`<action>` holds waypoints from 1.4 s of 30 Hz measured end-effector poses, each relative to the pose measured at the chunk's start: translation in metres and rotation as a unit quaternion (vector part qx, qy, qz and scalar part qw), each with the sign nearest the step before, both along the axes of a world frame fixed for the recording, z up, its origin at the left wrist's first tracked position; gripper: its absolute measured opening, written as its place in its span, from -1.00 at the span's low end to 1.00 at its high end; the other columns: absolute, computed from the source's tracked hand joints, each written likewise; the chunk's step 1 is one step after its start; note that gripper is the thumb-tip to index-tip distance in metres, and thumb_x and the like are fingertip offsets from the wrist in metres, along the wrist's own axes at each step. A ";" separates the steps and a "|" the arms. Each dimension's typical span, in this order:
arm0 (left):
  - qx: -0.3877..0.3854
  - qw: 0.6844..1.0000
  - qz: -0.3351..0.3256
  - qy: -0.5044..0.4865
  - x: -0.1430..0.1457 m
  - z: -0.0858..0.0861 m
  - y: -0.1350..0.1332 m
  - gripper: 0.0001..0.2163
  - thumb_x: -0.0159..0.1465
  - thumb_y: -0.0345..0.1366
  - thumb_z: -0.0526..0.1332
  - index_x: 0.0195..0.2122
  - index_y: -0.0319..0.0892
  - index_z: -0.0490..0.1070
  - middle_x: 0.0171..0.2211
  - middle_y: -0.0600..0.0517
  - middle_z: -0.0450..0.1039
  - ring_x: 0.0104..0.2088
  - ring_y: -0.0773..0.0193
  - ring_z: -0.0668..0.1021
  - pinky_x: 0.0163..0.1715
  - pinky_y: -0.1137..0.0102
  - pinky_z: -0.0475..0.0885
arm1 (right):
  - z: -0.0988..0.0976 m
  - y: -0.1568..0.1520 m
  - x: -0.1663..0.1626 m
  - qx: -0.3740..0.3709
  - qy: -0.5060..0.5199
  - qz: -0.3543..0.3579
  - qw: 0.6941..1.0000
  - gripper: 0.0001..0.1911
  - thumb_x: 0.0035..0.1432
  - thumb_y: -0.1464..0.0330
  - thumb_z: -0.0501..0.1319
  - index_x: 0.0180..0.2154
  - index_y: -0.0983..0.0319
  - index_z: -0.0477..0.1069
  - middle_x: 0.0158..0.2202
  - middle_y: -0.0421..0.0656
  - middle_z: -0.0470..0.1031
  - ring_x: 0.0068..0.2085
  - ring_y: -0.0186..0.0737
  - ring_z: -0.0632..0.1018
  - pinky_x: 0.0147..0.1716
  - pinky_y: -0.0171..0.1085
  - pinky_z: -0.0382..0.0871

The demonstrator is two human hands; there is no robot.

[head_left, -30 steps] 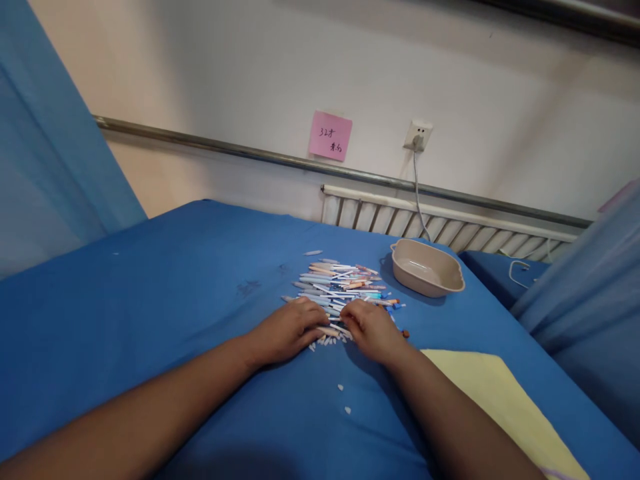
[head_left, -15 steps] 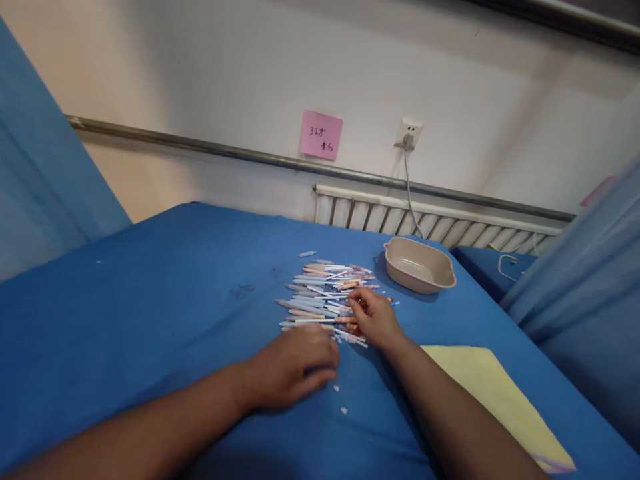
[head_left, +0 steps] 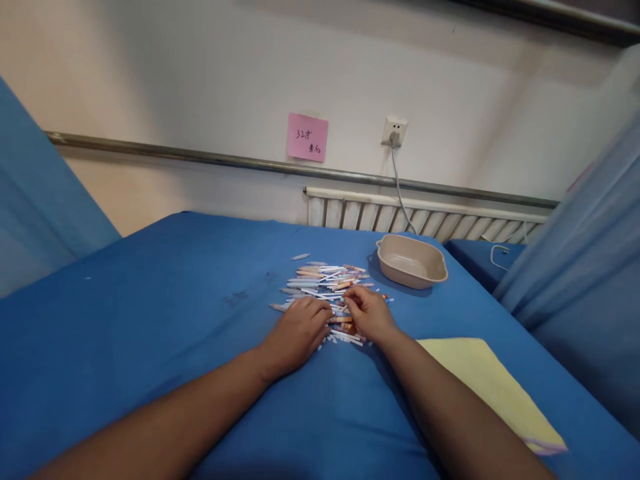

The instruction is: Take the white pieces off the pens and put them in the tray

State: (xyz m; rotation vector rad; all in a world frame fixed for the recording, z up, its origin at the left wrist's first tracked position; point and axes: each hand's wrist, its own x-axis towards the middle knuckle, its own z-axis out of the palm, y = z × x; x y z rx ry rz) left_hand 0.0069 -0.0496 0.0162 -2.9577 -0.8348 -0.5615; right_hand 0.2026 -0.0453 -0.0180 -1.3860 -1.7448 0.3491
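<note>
A heap of thin pen barrels and refills (head_left: pixel 320 279) in white, blue, orange and pink lies on the blue cloth. My left hand (head_left: pixel 299 329) rests palm down on the heap's near left edge. Its fingers are curled over the pieces, and what they hold is hidden. My right hand (head_left: pixel 369 314) sits at the near right edge, fingertips pinched together on a pen piece in the heap. The two hands are almost touching. Small white bits (head_left: pixel 334 337) lie between them.
A beige plastic basin (head_left: pixel 435 265) stands just right of the heap and looks to hold nothing. A yellow cloth (head_left: pixel 493 390) lies at the near right. The blue-covered table (head_left: pixel 150 313) ends at a wall with a radiator (head_left: pixel 425 220). Blue curtains hang on both sides.
My left hand, drawn back toward me half a second ago, has moved forward onto the heap again. My right hand stayed at the heap's right edge. The view shifted slightly right.
</note>
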 end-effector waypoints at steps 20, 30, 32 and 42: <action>0.096 0.957 -0.022 -0.274 0.025 0.138 -0.007 -0.69 0.27 -0.19 0.09 -0.61 -0.17 0.22 -0.65 0.09 0.24 -0.55 0.34 0.28 -0.45 0.38 0.18 | 0.180 -0.017 0.001 0.256 0.139 0.031 0.956 -0.72 0.21 0.18 0.05 -0.43 0.21 0.33 -0.49 -0.21 0.35 -0.43 -0.31 0.38 -0.39 -0.31 0.25; -0.085 0.798 -0.135 -0.581 0.012 0.130 -0.026 -0.47 0.25 0.15 -0.11 -0.66 -0.16 0.16 -0.68 0.09 0.14 -0.61 0.34 0.25 -0.50 0.34 0.19 | 0.175 -0.066 -0.002 0.282 0.366 0.101 0.881 -0.31 0.17 -0.10 -0.48 -0.64 0.19 0.05 -0.61 -0.18 0.14 -0.54 -0.27 0.25 -0.51 -0.25 0.15; -0.121 0.784 -0.105 -0.599 0.014 0.126 -0.010 -0.43 0.22 0.21 -0.14 -0.69 -0.16 0.12 -0.70 0.10 0.06 -0.64 0.36 0.18 -0.56 0.37 0.11 | 0.169 -0.057 0.004 0.256 0.384 0.110 0.880 -0.31 0.17 -0.12 -0.43 -0.66 0.19 0.04 -0.63 -0.18 0.15 -0.56 -0.29 0.23 -0.55 -0.27 0.12; -0.432 0.597 0.021 -0.676 0.009 0.117 0.071 -0.39 0.15 0.29 -0.15 -0.77 -0.14 -0.08 -0.85 0.19 -0.15 -0.79 0.46 0.00 -0.74 0.47 -0.02 | 0.130 0.031 0.044 0.132 0.532 0.015 0.837 -0.32 0.11 -0.19 -0.25 -0.72 0.20 -0.11 -0.74 -0.31 0.01 -0.71 -0.46 0.03 -0.71 -0.39 -0.12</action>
